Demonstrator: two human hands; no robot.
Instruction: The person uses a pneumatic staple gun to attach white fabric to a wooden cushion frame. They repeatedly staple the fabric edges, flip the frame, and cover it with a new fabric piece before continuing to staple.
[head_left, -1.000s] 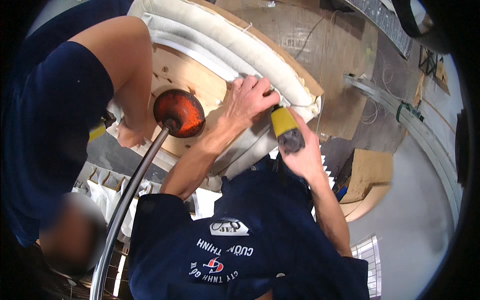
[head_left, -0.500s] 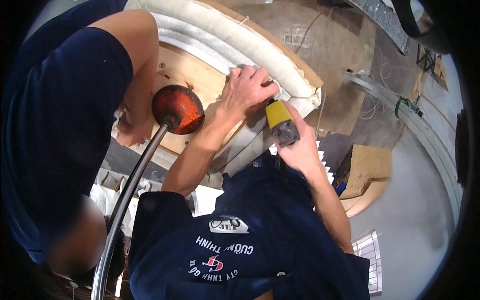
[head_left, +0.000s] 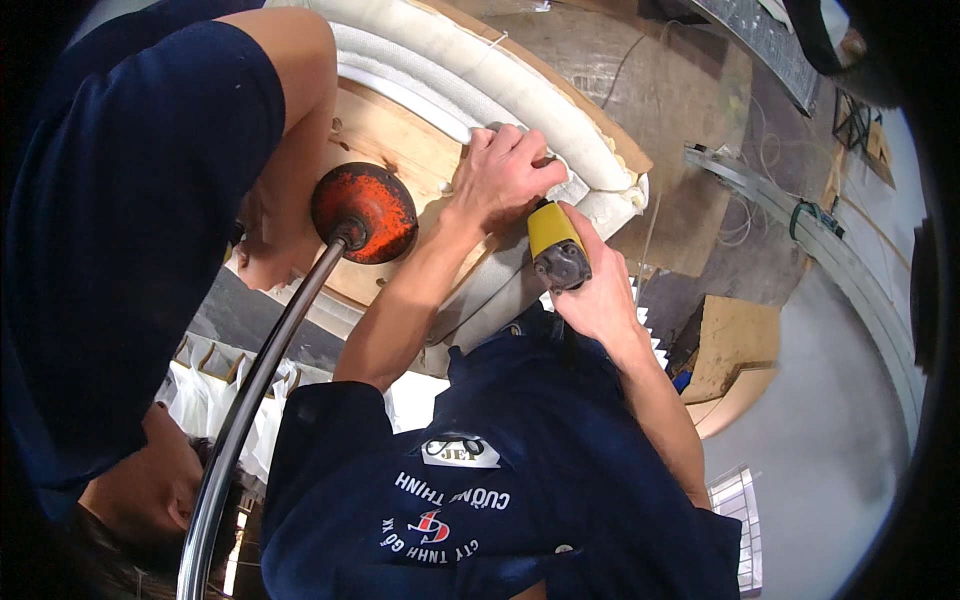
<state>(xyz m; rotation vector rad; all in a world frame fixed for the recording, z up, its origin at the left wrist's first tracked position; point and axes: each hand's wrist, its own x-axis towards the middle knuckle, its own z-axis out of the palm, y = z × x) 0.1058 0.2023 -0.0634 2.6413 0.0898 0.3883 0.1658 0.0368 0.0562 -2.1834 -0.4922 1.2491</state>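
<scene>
My left hand [head_left: 503, 178] is closed, gripping the pale fabric edge [head_left: 575, 190] at the corner of a padded frame; its fingertips are partly hidden. In my right hand [head_left: 600, 298] is a yellow and dark staple gun [head_left: 556, 235], its nose close beside my left hand at the inner corner of the padding. The contact point of the nose is hidden. Light cushioned rolls [head_left: 480, 70] curve along the frame's far side, and a bare wooden board [head_left: 400, 130] with knots lies inside them.
A worn orange-red disc [head_left: 368, 210] on a shiny metal rod [head_left: 265, 390] stands over the board, left of my forearm. A co-worker in a dark shirt leans in from the left, a hand [head_left: 268, 262] at the frame. Cut cardboard [head_left: 735, 345] and a long metal rail [head_left: 800, 215] lie right.
The staple gun has tilted slightly and shifted a little left, still by the same corner. My left hand stays on the fabric. The co-worker's head has moved lower left.
</scene>
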